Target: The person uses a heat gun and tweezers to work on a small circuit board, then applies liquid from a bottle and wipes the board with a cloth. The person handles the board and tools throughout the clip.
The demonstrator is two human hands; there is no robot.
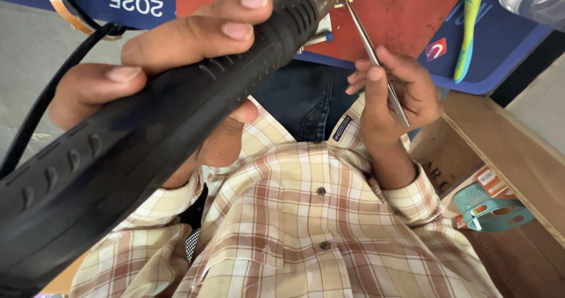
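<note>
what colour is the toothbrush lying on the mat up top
The toothbrush is yellow-green with blue, seen in the head view.

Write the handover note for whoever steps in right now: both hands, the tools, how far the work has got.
Left hand: closed round the black hot-air gun, with its nozzle up at the top edge by the red mat. Its cable runs off to the left.
Right hand: fingers pinch the metal tweezers, tips up beside the nozzle.
Nearby: a green-yellow toothbrush lies on the blue board.
Done: cannot tell, since the workpiece is mostly cut off by the frame.
Left: both tools are in hand, neither set down.
</note>
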